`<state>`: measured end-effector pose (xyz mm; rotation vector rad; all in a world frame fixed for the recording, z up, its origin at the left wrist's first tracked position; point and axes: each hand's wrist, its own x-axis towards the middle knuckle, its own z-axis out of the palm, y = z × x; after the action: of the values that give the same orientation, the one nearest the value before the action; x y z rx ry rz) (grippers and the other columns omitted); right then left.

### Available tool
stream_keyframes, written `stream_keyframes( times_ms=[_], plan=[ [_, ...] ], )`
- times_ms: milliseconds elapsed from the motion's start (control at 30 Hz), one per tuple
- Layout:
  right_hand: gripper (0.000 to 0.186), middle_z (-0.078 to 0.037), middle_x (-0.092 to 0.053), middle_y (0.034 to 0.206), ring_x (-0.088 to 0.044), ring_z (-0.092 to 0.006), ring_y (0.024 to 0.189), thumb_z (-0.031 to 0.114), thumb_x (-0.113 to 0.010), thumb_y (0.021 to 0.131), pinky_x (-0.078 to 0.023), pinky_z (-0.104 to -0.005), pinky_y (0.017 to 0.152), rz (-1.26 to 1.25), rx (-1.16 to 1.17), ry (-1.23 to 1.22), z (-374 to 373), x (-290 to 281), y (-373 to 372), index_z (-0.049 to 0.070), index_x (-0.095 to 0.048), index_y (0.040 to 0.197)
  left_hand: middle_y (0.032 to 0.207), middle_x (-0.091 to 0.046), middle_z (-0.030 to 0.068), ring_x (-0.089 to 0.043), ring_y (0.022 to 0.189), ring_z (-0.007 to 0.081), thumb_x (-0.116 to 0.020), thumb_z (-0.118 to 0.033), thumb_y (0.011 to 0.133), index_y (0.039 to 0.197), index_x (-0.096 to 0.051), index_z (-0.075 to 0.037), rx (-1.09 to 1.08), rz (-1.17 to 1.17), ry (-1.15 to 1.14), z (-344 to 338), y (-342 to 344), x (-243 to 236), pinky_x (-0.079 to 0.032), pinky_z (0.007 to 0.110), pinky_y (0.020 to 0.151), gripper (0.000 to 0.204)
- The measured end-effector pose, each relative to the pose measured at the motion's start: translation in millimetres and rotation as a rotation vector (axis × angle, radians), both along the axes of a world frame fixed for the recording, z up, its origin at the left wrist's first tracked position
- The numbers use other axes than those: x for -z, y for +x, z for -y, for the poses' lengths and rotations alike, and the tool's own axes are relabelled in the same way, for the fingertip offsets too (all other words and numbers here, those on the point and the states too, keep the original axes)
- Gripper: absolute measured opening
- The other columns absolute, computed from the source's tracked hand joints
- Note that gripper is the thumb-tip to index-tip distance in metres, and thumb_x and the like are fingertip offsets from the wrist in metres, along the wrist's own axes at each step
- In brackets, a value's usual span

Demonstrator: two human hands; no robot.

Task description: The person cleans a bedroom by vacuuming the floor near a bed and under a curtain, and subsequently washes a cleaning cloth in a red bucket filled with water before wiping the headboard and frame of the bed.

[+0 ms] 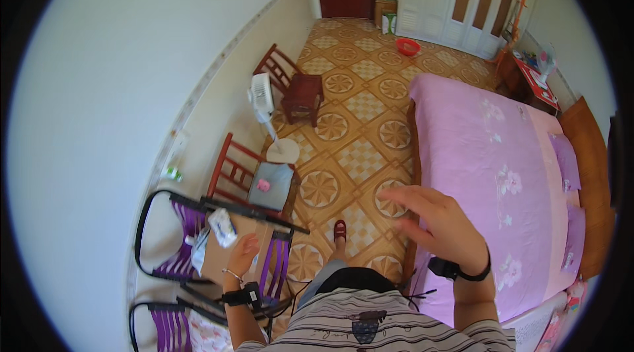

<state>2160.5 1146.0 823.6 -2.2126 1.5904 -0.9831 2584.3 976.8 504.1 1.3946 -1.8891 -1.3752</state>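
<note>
Held the left hand (243, 254) just to the right of a soft, white-and-blue plastic packet (222, 228), far nearer than the right hand (446, 220). Found the packet by the far edge of a flat, brown, cardboard-like panel (219, 257), leftward and slightly ahead of the left fingers, long axis slanting from far left to near right. Could not tell the left fingers' spacing, nor any contact with the packet. Had the right hand raised well apart, thumb spread from the fingers, grasping nothing. Saw smooth purple straps (189, 216) on a curved black tubular chair beyond the panel's left edge.
</note>
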Motion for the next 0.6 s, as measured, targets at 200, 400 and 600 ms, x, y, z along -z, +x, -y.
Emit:
stream_keyframes(
  times_ms=[200, 400, 600],
  plan=[
    [0.023, -0.005, -0.066, 0.102, -0.064, -0.0201, 0.088, 0.026, -0.063, 0.080, -0.052, -0.0335, 0.075, -0.230, 0.022, -0.352, 114.0, -76.5, -61.7, 0.011, -0.068, 0.097, 0.112, -0.056, 0.0164, -0.057, 0.088, 0.0168, -0.060, -0.006, 0.086, 0.143, -0.020, -0.009, 0.004, -0.185, -0.101, 204.3, -183.6, -57.1, -0.049, 0.028, 0.078, 0.069],
    [0.022, -0.005, -0.067, 0.098, -0.064, -0.0191, 0.082, 0.029, -0.061, 0.081, -0.052, -0.0336, 0.071, -0.353, 0.160, -0.375, 221.8, -89.3, -169.3, 0.010, -0.068, 0.093, 0.122, -0.052, 0.0167, -0.054, 0.107, 0.0214, -0.057, -0.007, 0.088, 0.143, -0.021, -0.009, 0.488, -0.250, -0.067, 345.5, -452.9, -133.1, -0.042, 0.032, 0.093, 0.066],
    [0.023, -0.005, -0.067, 0.094, -0.063, -0.0190, 0.077, 0.029, -0.060, 0.082, -0.052, -0.0337, 0.067, -0.351, 0.088, -0.355, 346.1, -83.5, -303.6, 0.010, -0.068, 0.090, 0.122, -0.054, 0.0155, -0.054, 0.107, 0.0213, -0.058, -0.010, 0.089, 0.141, -0.028, -0.008, 0.520, -0.225, 0.025, 469.8, -544.3, -114.3, -0.044, 0.031, 0.091, 0.060]
  ],
)
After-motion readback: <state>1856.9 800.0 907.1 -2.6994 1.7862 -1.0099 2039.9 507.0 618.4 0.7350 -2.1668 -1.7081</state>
